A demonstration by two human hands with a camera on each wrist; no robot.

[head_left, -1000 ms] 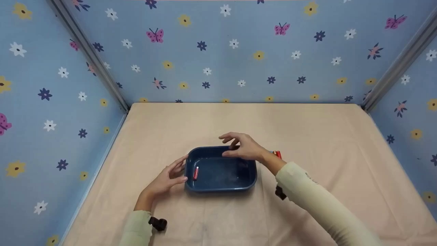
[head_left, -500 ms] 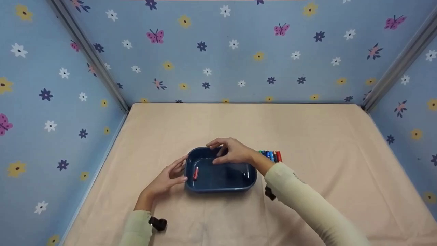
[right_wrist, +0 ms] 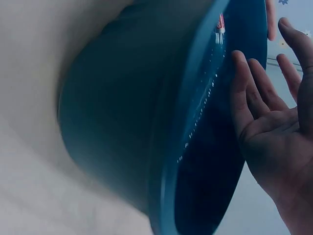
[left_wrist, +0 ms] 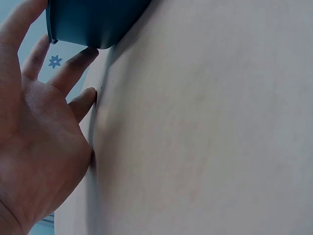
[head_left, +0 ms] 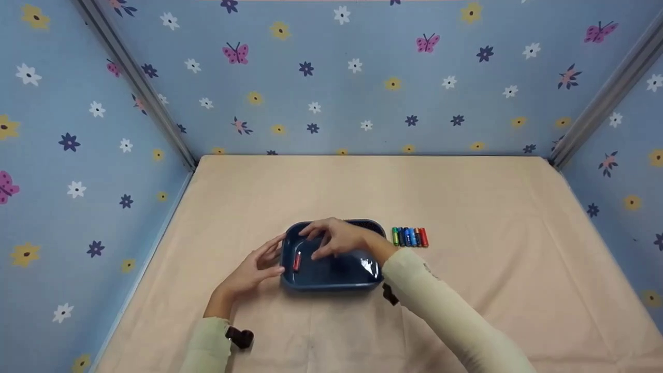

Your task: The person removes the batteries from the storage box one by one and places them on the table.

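Note:
A dark blue rectangular basin (head_left: 331, 285) stands on the table, with one red battery (head_left: 297, 261) lying inside near its left end. My left hand (head_left: 255, 270) rests against the basin's left side, fingers spread along the wall and thumb near the rim; the left wrist view shows its fingertips by the basin's outside. Over the basin hovers my right hand (head_left: 336, 239), its fingers loosely bent and apart, a short way right of the red battery. Nothing shows between those fingers in the right wrist view, where the battery (right_wrist: 221, 22) appears beyond the fingertips.
To the right of the basin a row of several batteries (head_left: 409, 237), green, blue, dark and red, lies side by side. A pale cloth (head_left: 492, 207) covers the table. Blue flowered panels (head_left: 342, 77) enclose the back and both sides.
My right hand has moved left and nearer over the basin, toward the red battery. The row of batteries has come out from behind the right arm. The left hand has stayed put.

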